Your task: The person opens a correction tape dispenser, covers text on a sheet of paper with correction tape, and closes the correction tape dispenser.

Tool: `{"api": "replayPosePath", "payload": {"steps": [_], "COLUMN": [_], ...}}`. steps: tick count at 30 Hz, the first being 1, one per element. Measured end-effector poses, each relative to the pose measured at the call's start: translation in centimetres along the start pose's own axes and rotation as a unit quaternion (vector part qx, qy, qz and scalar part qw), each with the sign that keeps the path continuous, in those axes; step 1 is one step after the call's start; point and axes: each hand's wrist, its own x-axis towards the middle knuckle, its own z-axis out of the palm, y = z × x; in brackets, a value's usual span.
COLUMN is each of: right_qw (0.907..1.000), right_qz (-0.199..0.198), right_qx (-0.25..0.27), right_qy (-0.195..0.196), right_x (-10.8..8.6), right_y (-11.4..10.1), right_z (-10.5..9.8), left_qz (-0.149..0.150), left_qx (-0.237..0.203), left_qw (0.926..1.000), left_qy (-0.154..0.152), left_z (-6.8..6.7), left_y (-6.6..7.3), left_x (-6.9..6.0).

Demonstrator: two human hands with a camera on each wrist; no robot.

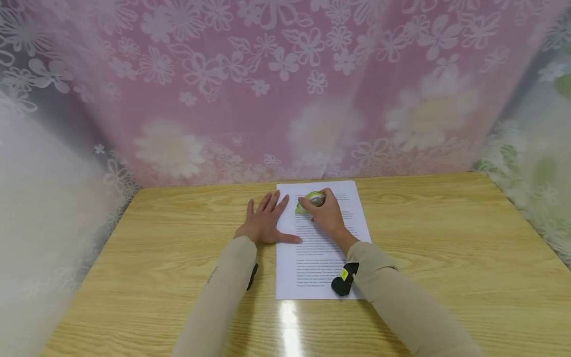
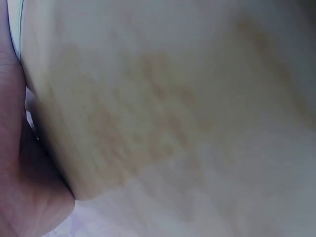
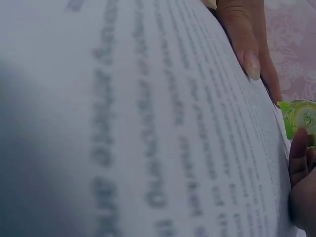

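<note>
Pink floral cloth behind; wood-grain desk in front of it. Printed white paper lies lengthwise on the desk, its top edge close to the desk's far edge, well in from both far corners. One sheet or several: cannot tell.

Left hand at the paper's left edge: fingers spread wide, thumb reaching over the print, nothing held. Palm side mostly over bare desk.

Right hand over the paper's upper half, come in from the near right corner.

Smallest: green-rimmed tape dispenser, inside the right grip, above the upper lines of print, a little nearer the paper's left edge than its right. Long axis slants; narrow green nose aims toward the paper's left edge and somewhat nearward, into the space between the left index finger and thumb. Left hand close by, apart from it.

Right grip narrow, thumb and fingers pinching the dispenser's round body. Nose on paper or just above: cannot tell.
</note>
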Motion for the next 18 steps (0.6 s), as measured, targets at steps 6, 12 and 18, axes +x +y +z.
{"api": "replayPosePath", "payload": {"steps": [6,12,18], "right_qw": [0.9995,0.9991,0.9985], "right_qz": [-0.015,-0.015,-0.020], "right_qx": [-0.026,-0.038,-0.050], "right_qy": [-0.006,-0.015,-0.008], "right_x": [-0.32,-0.28,-0.19], "right_y": [-0.02,0.15,0.29], "right_z": [0.12,0.15,0.19], "left_qz": [0.016,0.021,0.015], "left_qx": [-0.021,-0.023,-0.014], "left_qw": [0.9997,0.9995,0.9997], "left_qy": [0.003,-0.004,-0.009], "left_z": [-0.12,-0.08,-0.14], "left_y": [-0.22,-0.40,-0.29], "left_x": [-0.20,-0.25,-0.11]}}
